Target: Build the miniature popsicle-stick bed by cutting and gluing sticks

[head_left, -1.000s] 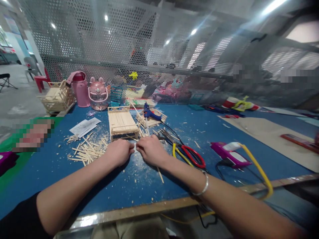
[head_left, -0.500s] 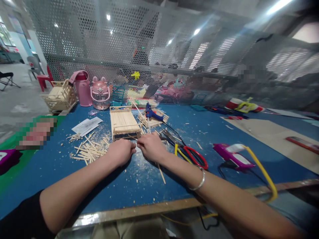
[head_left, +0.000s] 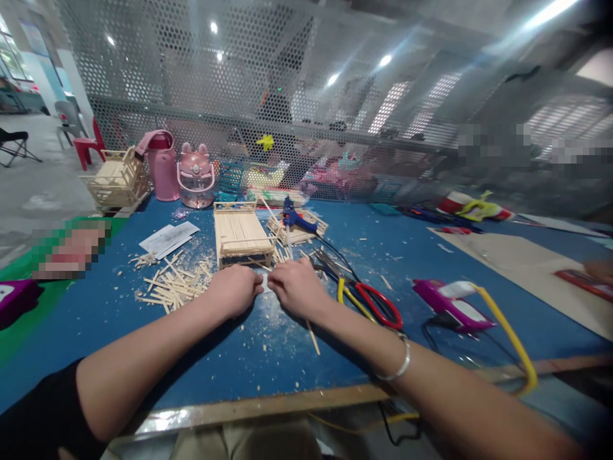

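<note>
Left of the model, a stick bed, lie paper slips; on its near-left side, loose sticks are heaped on the bench. The left hand comes next, close in front of the model's near edge, fingers curled and turned toward the right. Then the white scrap, near the model's near-right corner: it shows in the narrow gap between the two hands, right of the left fingers and left of the right ones. Neither hand is clearly nearer to it. Its ends are covered, so its long axis cannot be told. The right hand sits on the near-right side of the model, fingers bent toward the left. Both sets of fingertips are partly hidden; whether they pinch the scrap or merely rest against it, I cannot tell. The glue gun lies right of the model, and the red-and-yellow-handled tool farther out on its near-right side.
</note>
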Available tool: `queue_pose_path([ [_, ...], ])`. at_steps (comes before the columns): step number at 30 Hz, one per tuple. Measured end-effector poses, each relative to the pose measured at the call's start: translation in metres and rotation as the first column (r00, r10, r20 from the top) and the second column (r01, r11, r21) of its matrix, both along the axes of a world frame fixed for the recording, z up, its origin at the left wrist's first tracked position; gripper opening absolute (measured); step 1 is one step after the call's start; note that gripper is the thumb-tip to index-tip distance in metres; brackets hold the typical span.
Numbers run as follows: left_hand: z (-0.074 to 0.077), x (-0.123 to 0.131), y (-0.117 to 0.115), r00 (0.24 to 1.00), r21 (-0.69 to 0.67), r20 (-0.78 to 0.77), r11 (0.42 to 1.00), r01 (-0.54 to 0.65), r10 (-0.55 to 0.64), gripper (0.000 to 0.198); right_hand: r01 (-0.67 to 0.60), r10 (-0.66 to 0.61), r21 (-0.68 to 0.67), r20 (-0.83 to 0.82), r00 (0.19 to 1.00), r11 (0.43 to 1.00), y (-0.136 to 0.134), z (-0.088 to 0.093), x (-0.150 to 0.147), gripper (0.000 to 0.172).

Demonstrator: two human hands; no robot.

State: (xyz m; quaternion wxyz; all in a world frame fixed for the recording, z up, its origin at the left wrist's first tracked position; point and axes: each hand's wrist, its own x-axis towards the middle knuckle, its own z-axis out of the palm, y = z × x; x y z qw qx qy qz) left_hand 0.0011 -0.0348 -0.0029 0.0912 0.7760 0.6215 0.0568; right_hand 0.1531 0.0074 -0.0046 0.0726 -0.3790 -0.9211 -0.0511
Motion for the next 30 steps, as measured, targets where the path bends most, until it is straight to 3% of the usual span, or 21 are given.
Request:
queue_pose_path([
  [4, 0.0, 0.0, 0.0, 1.0, 0.004, -0.004, 1.0, -0.009, 0.009, 0.024, 0.036, -0.036, 0.006, 0.002, 0.999, 0.999, 0.001, 0.002, -0.003, 0.018],
  [9, -0.001, 0.0, 0.0, 1.0, 0.007, -0.002, 1.0, -0.008, 0.008, 0.024, -0.028, 0.028, 0.001, 0.02, 0.999, 1.0, -0.005, 0.002, -0.001, 0.018],
  [13, -0.001, 0.0, 0.0, 1.0, 0.009, -0.006, 1.0, -0.017, 0.017, 0.025, 0.036, -0.036, 0.011, -0.006, 0.999, 0.999, -0.004, 0.001, -0.004, 0.019],
  [18, -0.002, 0.0, 0.0, 1.0, 0.003, -0.002, 1.0, -0.011, 0.011, 0.024, -0.005, 0.005, -0.011, 0.026, 1.0, 1.0, -0.005, 0.001, -0.002, 0.018],
  [24, -0.002, 0.001, 0.0, 1.0, 0.001, -0.001, 1.0, -0.03, 0.03, 0.024, 0.055, -0.054, -0.013, 0.047, 0.997, 0.998, -0.003, 0.007, -0.007, 0.019],
  [30, -0.003, 0.0, 0.001, 1.0, -0.001, 0.012, 1.0, -0.026, 0.026, 0.024, 0.039, -0.035, -0.042, 0.086, 0.996, 0.998, -0.004, 0.01, -0.01, 0.018],
])
